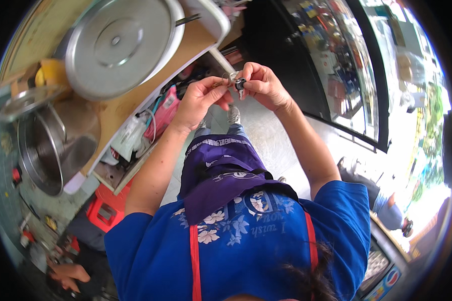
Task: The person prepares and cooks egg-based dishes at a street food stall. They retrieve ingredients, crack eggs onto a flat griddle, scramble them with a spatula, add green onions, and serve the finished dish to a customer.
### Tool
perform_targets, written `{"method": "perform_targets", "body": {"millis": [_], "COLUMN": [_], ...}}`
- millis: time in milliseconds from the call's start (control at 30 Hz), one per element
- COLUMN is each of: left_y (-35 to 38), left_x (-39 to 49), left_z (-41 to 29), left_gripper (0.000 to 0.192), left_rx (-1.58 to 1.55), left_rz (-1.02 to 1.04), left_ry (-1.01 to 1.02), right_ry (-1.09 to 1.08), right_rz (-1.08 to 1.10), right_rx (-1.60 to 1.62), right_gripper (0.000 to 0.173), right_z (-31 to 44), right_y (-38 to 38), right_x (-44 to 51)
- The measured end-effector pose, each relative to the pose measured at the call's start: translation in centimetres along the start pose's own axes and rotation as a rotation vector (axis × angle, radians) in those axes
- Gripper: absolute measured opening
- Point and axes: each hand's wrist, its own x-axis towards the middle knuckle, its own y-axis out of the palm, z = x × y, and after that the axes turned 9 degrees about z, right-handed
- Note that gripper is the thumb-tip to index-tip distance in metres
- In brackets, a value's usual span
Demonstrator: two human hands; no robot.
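Note:
My right hand (263,85) pinches a small key with a round black head (240,83) between thumb and fingers. Its metal blade points down toward the floor. Close beside it, my left hand (205,98) grips what looks like a brass-coloured key or part of the bunch (219,85). A thin key ring (228,78) shows between the two hands, partly hidden by the fingers. Both hands are raised in front of the purple apron (222,161), beside an open drawer (126,171) holding a pink packet (164,114) and a clear plastic bag (130,135).
On the table (116,113) to the left stand a large lidded pot (109,45) and a steel pot (75,128). Below is a red plastic stool (105,209). A black-framed glass cabinet (380,113) stands right. Other people are partly visible at lower left and right.

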Motion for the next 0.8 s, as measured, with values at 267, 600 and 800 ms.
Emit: {"method": "perform_targets", "body": {"millis": [267, 600, 800], "left_y": [4.7, 8.2, 3.4], "left_x": [8.9, 27.1, 38.9], "left_z": [1.1, 6.7, 14.5], "left_gripper": [0.013, 0.009, 0.014], "left_rx": [0.65, 1.888, 1.79], "left_rz": [0.069, 0.582, 0.855], "left_ry": [-0.084, 0.078, -0.22], "right_ry": [-0.172, 0.018, 0.023], "right_rz": [-0.345, -0.642, -0.799], "right_rx": [-0.181, -0.757, -0.74], "right_gripper": [0.035, 0.02, 0.024], "right_z": [-0.2, -0.8, -5.2], "right_y": [-6.2, -18.9, -29.8], "right_x": [-7.5, -8.3, -6.3]}}
